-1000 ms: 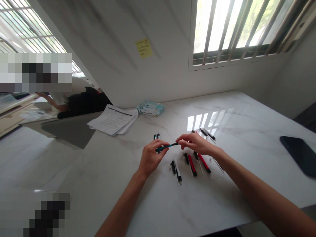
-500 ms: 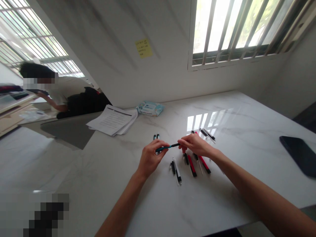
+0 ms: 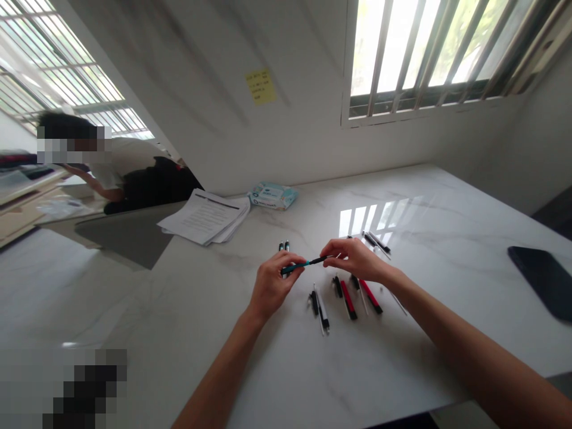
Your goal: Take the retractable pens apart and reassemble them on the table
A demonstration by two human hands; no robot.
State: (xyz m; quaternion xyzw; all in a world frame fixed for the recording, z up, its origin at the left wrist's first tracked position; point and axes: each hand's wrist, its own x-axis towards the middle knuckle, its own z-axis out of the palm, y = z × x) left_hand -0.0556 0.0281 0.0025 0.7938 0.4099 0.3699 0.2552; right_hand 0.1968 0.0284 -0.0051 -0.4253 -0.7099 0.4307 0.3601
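Observation:
A teal pen with a black end section [image 3: 318, 260] is held nearly level above the table, between both hands. My left hand [image 3: 276, 280] pinches its teal barrel with thumb and fingers. At the black end, my right hand [image 3: 353, 259] closes thumb and fingertips around the tip. Below the hands lie separated pen parts: a white barrel [image 3: 322, 307] with black pieces, and red barrels [image 3: 348, 300] beside black grips and thin refills. Two dark pens [image 3: 284, 245] lie side by side behind my left hand, partly hidden by it.
More white and black pen parts [image 3: 376, 241] lie beyond my right hand. Printed papers [image 3: 205, 217] and a blue wipes packet [image 3: 273, 196] lie by the wall. A phone [image 3: 543, 283] rests at the right. Another person [image 3: 134, 164] leans over a desk at the left.
My right hand has loosened and shifted its fingers slightly at the pen's black end, its fingers now straighter. My left hand keeps its hold almost unmoved.

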